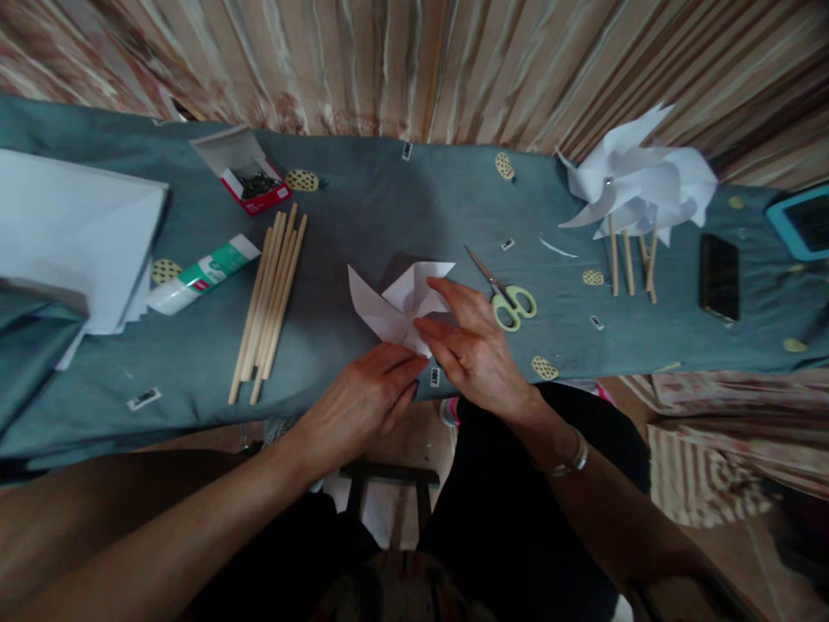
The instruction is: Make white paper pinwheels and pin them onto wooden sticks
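A white paper pinwheel (379, 313) lies at the front of the table, its blades folded toward the middle. My left hand (372, 384) pinches the pinwheel's near edge, thumb and fingers pressed together. From the right, my right hand (476, 345) grips it too, with one finger at the centre and another on the upper right blade. My hands hide the lower part of the paper. Just right of my right hand are scissors (509, 298) with light green handles, their blades slightly apart.
Wooden sticks (268, 302), a glue tube (204, 275) and an opened red box (256, 186) of small metal pieces lie left. White paper sheets (84, 225) are at far left. Finished pinwheels (641, 177) on sticks, a black phone (718, 276) and a blue-framed device (803, 220) are right.
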The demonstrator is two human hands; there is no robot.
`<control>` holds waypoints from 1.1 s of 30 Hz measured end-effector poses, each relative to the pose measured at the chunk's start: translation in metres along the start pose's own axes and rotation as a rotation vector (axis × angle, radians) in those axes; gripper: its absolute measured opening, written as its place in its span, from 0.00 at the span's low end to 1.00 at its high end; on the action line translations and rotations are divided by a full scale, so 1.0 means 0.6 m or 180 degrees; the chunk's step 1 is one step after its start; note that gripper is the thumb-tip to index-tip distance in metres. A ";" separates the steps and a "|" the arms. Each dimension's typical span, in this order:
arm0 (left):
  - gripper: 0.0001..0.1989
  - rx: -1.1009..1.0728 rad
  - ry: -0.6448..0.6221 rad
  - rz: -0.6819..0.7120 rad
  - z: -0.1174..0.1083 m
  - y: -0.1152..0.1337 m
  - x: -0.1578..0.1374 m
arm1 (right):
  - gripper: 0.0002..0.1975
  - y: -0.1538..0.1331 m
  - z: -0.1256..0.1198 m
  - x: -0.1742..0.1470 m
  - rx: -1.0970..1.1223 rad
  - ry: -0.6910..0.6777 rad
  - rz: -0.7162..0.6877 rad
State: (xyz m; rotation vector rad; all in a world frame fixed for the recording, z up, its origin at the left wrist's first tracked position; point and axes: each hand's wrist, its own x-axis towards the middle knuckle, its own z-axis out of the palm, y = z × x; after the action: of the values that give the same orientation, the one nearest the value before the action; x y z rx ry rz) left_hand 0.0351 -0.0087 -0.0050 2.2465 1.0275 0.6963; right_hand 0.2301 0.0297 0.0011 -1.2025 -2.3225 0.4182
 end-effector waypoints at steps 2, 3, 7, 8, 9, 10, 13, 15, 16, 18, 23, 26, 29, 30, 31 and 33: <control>0.12 0.0028 0.0030 0.0041 0.000 0.000 0.000 | 0.12 0.000 0.001 0.000 -0.0067 -0.0005 -0.0034; 0.12 0.0045 0.0041 0.0056 0.000 0.000 0.000 | 0.11 0.000 0.001 0.000 -0.0108 0.0008 -0.0061; 0.12 0.0063 0.0031 0.0071 0.001 -0.002 0.000 | 0.12 0.002 0.003 -0.002 -0.0225 0.0051 -0.0140; 0.12 0.0050 0.0024 0.0063 0.001 -0.002 0.000 | 0.12 0.002 0.004 -0.003 -0.0232 0.0050 -0.0140; 0.12 0.0031 0.0018 0.0045 0.002 -0.002 0.000 | 0.12 0.002 0.004 -0.003 -0.0230 0.0041 -0.0135; 0.12 0.0007 0.0015 0.0024 0.002 -0.003 0.000 | 0.12 0.003 0.005 -0.003 -0.0223 0.0035 -0.0133; 0.12 -0.0077 0.0019 -0.0021 0.002 -0.003 0.000 | 0.12 0.002 0.006 -0.002 -0.0237 0.0032 -0.0116; 0.13 -0.0120 0.0045 0.0011 0.002 -0.002 0.000 | 0.12 0.001 0.006 -0.002 -0.0265 0.0035 -0.0098; 0.13 -0.0134 0.0061 0.0043 0.001 -0.001 0.000 | 0.12 0.001 0.006 -0.001 -0.0267 0.0038 -0.0091; 0.13 -0.0143 0.0093 0.0084 -0.002 0.000 0.000 | 0.12 0.001 0.006 -0.002 -0.0253 0.0002 -0.0083; 0.11 -0.0324 0.0224 -0.0211 -0.030 0.000 0.000 | 0.16 0.003 0.005 -0.007 -0.0254 -0.0162 -0.0095; 0.09 -0.0537 0.0281 -0.0749 -0.052 -0.011 -0.002 | 0.18 0.003 0.000 -0.009 -0.0255 -0.0257 -0.0132; 0.09 -0.0707 0.0478 -0.1459 -0.067 -0.023 -0.007 | 0.20 0.001 -0.007 -0.008 -0.0263 -0.0360 -0.0149; 0.09 -0.0843 0.0569 -0.1688 -0.068 -0.026 -0.008 | 0.21 0.000 -0.008 -0.007 -0.0263 -0.0377 -0.0145; 0.11 -0.1052 0.0656 -0.1887 -0.069 -0.027 -0.009 | 0.21 -0.001 -0.009 -0.006 -0.0264 -0.0380 -0.0141; 0.15 -0.1640 0.0786 -0.2174 -0.067 -0.027 -0.009 | 0.21 -0.001 -0.008 -0.004 -0.0266 -0.0355 -0.0155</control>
State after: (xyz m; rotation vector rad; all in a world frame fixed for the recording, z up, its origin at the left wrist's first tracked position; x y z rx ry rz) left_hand -0.0026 0.0069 0.0113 1.2765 1.4302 0.8135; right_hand 0.2334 0.0278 0.0048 -1.1860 -2.4815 0.3835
